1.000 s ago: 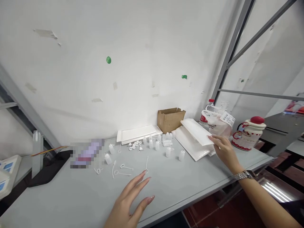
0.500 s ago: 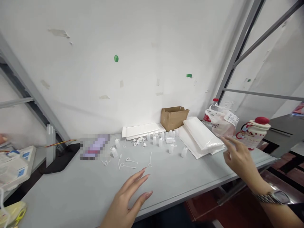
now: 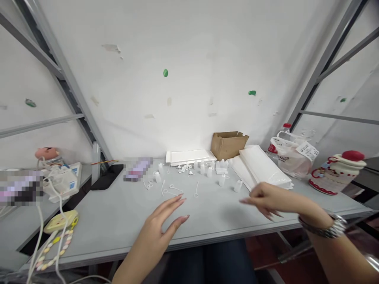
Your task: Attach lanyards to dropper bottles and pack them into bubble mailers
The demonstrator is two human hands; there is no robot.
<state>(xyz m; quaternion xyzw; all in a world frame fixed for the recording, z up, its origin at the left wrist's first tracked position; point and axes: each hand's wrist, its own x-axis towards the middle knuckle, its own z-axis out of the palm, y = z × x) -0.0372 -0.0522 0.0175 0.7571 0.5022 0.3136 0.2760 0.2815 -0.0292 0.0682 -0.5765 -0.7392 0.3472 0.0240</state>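
Note:
My left hand (image 3: 158, 227) hovers over the front of the grey table (image 3: 115, 221), fingers stretched and thumb apart, holding nothing. Over the table's right part, my right hand (image 3: 272, 199) is palm down with loosely bent, separated fingers and nothing visible in them. The small translucent squeeze bottle (image 3: 237, 186) is nearest to it. More such bottles stand or lie farther back, around a small pile of white caps (image 3: 184, 169). Thin white strips with ring ends lie loose beyond my left hand, among them a straight one (image 3: 196, 191) and a curved one (image 3: 174, 188).
At the back stand an open cardboard box (image 3: 229, 148) and flat white boards (image 3: 189, 156). White packets (image 3: 266, 167), a plastic bag (image 3: 296, 157) and a red-lidded jar (image 3: 337, 173) are on the right. Cables and a beaded strap (image 3: 56, 252) lie at left.
My right hand has moved left and toward me, from near the packets and bag to over the table. My left hand stays open. The view has turned left.

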